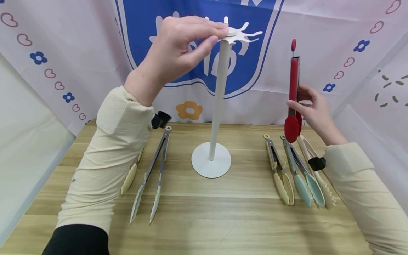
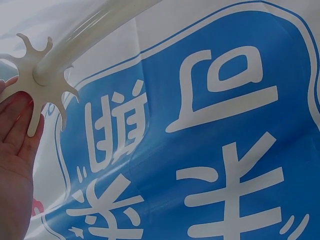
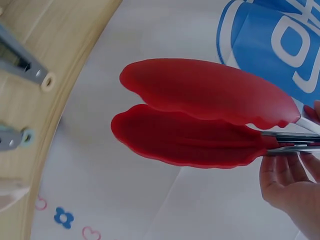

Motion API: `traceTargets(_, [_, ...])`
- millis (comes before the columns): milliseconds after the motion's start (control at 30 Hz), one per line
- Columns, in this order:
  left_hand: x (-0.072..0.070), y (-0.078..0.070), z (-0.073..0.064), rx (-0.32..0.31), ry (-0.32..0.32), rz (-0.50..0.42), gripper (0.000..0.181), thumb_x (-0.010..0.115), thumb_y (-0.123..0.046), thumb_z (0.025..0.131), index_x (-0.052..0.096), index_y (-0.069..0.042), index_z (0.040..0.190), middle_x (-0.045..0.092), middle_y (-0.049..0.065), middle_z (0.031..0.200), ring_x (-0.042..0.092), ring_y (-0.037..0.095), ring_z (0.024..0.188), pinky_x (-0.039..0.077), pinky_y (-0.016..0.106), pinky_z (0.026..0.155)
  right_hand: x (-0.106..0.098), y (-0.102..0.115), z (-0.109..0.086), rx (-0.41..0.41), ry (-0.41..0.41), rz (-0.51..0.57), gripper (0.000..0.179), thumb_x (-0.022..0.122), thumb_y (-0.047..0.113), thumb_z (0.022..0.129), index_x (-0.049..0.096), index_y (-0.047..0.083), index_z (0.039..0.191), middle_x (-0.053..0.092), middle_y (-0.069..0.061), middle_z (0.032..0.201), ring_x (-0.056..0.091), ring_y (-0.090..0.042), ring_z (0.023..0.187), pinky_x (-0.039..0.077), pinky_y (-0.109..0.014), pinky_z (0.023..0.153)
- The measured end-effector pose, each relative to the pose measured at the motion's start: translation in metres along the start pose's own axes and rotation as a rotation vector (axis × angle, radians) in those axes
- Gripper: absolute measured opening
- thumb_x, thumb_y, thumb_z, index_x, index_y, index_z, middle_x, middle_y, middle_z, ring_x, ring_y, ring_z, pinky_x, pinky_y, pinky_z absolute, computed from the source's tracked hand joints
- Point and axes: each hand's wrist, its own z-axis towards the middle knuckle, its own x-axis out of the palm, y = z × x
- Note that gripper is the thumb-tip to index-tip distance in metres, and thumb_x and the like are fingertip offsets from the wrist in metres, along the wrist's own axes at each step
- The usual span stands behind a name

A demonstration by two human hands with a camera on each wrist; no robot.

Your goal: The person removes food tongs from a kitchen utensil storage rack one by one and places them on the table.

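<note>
A white stand [image 1: 220, 88] rises from a round base, with a ring of curved hooks [image 1: 245, 34] at its top. My left hand [image 1: 188, 44] rests its extended fingers on the hub of the hooks. From below, in the left wrist view, the fingers [image 2: 20, 127] lie flat against the hook piece [image 2: 36, 82]. To the right of the stand, my right hand [image 1: 313, 106] grips red tongs [image 1: 294, 81] in the air, heads down and pull tab up. The two red scalloped heads [image 3: 200, 92] are slightly apart in the right wrist view.
On the wooden table [image 1: 204, 219], grey-handled tongs with pale heads [image 1: 156, 170] lie left of the base, beside partly hidden cream tongs [image 1: 130, 177]. To the right lie cream tongs [image 1: 280, 177], mint tongs [image 1: 302, 177] and beige tongs [image 1: 322, 180]. A printed cloth [image 1: 143, 102] hangs behind.
</note>
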Motion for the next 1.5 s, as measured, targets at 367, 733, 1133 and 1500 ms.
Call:
traceTargets(367, [0.001, 0.0, 0.0, 0.0, -0.003, -0.014, 0.024, 0.051, -0.009, 0.092, 0.064, 0.002, 0.11, 0.063, 0.013, 0.111, 0.056, 0.018, 0.11, 0.034, 0.02, 0.099, -0.029, -0.021, -0.013, 0.081, -0.001, -0.102, 0.054, 0.062, 0.031, 0.086, 0.046, 0.01, 0.132, 0.053, 0.0, 0.107, 0.047, -0.005, 0.091, 0.041, -0.008, 0.067])
traceTargets(733, [-0.001, 0.0, -0.002, 0.005, -0.01, -0.024, 0.024, 0.052, -0.008, 0.091, 0.065, 0.002, 0.109, 0.064, 0.013, 0.11, 0.057, 0.019, 0.109, 0.035, 0.021, 0.099, -0.052, -0.04, -0.022, 0.172, 0.009, -0.211, 0.061, 0.059, 0.038, 0.086, 0.04, 0.013, 0.138, 0.051, -0.008, 0.107, 0.044, -0.004, 0.084, 0.041, -0.007, 0.054])
traceTargets(1133, [-0.001, 0.0, 0.0, 0.0, -0.007, -0.007, 0.025, 0.051, -0.009, 0.091, 0.064, 0.002, 0.11, 0.064, 0.013, 0.11, 0.056, 0.019, 0.11, 0.035, 0.021, 0.099, -0.075, -0.066, -0.032, 0.233, 0.026, -0.322, 0.065, 0.055, 0.041, 0.087, 0.038, 0.003, 0.137, 0.049, -0.025, 0.112, 0.039, 0.01, 0.068, 0.039, -0.007, 0.049])
traceTargets(1500, [-0.001, -0.001, -0.001, -0.031, -0.017, -0.058, 0.023, 0.053, -0.007, 0.09, 0.065, 0.0, 0.109, 0.064, 0.011, 0.11, 0.057, 0.018, 0.109, 0.035, 0.022, 0.099, -0.088, -0.123, -0.037, 0.222, 0.005, -0.434, 0.065, 0.056, 0.048, 0.083, 0.048, -0.001, 0.125, 0.056, -0.03, 0.099, 0.054, -0.008, 0.056, 0.044, -0.02, 0.042])
